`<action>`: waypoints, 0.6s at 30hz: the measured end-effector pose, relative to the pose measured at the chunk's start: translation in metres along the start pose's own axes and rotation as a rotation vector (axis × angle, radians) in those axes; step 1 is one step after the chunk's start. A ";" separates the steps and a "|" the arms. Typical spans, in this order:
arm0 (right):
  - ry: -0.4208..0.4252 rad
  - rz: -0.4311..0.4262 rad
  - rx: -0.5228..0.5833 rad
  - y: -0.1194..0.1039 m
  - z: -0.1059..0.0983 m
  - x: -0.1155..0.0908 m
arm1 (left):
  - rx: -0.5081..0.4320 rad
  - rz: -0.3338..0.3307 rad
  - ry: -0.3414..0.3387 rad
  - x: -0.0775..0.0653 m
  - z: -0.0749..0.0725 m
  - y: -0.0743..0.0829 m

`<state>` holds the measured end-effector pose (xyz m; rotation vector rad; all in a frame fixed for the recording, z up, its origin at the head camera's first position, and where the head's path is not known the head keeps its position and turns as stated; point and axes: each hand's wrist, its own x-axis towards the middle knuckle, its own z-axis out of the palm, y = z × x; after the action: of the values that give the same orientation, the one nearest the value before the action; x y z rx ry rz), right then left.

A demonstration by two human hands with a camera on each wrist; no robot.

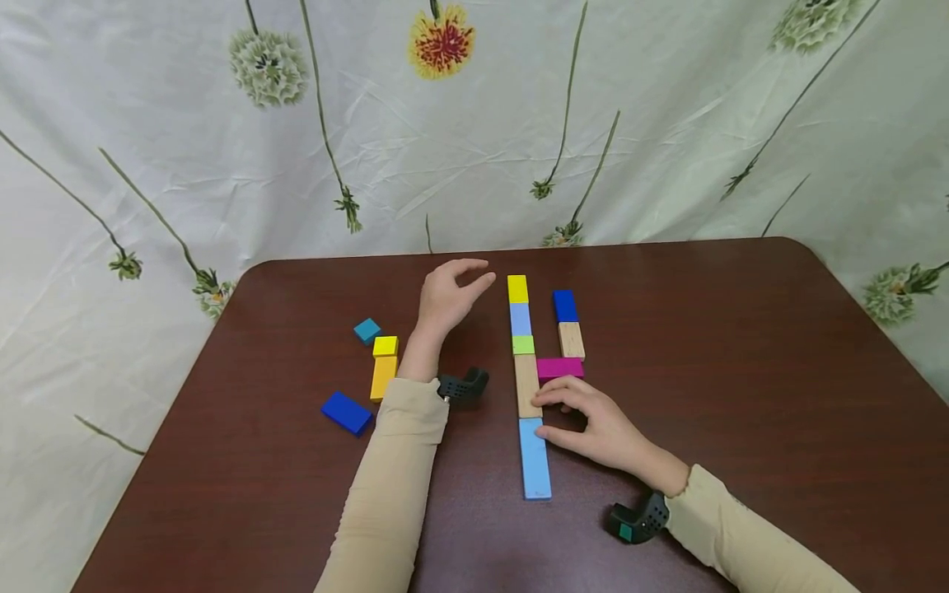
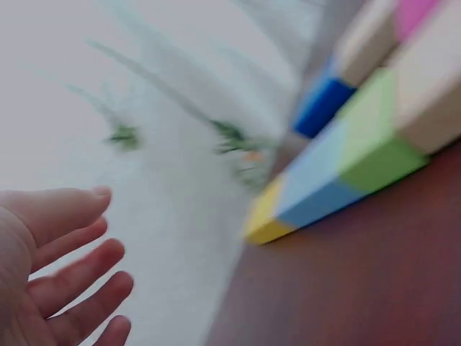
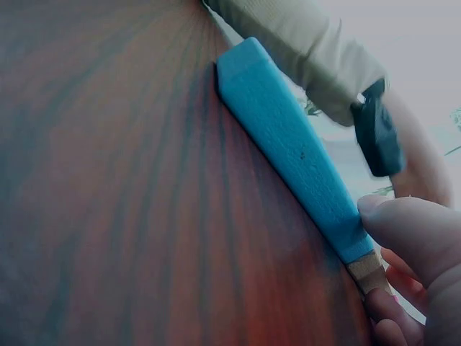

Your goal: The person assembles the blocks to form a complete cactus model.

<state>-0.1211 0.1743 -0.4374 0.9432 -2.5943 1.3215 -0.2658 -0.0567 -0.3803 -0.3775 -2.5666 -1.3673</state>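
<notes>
A straight column of blocks runs away from me: a long light blue block [image 1: 535, 461], a plain wood block [image 1: 525, 383], a green block [image 1: 523, 345], a periwinkle block [image 1: 521, 319] and a yellow block [image 1: 517, 288] at the far end. My right hand [image 1: 604, 424] rests against the column's near part. Its thumb touches the light blue block and its forefinger the wood block, both loosely bent. Left of the far end, my left hand [image 1: 448, 298] hovers with relaxed fingers, holding nothing. In the left wrist view, those fingers [image 2: 83, 277] are apart from the blurred blocks.
Beside the column a magenta block [image 1: 560, 368], a short wood block [image 1: 572, 339] and a dark blue block [image 1: 565, 305] adjoin. Left lie a teal block [image 1: 367, 331], yellow block [image 1: 385, 346], orange-yellow block [image 1: 382, 377] and blue block [image 1: 347, 413]. A flowered cloth [image 1: 474, 148] hangs behind.
</notes>
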 end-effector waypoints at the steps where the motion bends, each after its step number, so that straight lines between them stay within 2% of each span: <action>1: 0.001 -0.002 0.001 0.000 0.000 0.000 | -0.008 0.002 0.002 -0.001 -0.007 0.002; 4: 0.003 -0.003 0.003 0.000 -0.001 0.000 | -0.045 0.004 0.000 -0.004 -0.029 0.004; 10: -0.004 0.008 0.006 0.000 0.000 0.001 | -0.108 -0.034 -0.011 -0.014 -0.070 -0.002; 18: -0.004 0.010 0.007 0.001 0.000 -0.001 | -0.181 -0.083 0.053 -0.030 -0.112 -0.016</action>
<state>-0.1209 0.1746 -0.4381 0.9357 -2.6027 1.3340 -0.2350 -0.1626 -0.3402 -0.2628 -2.4485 -1.6229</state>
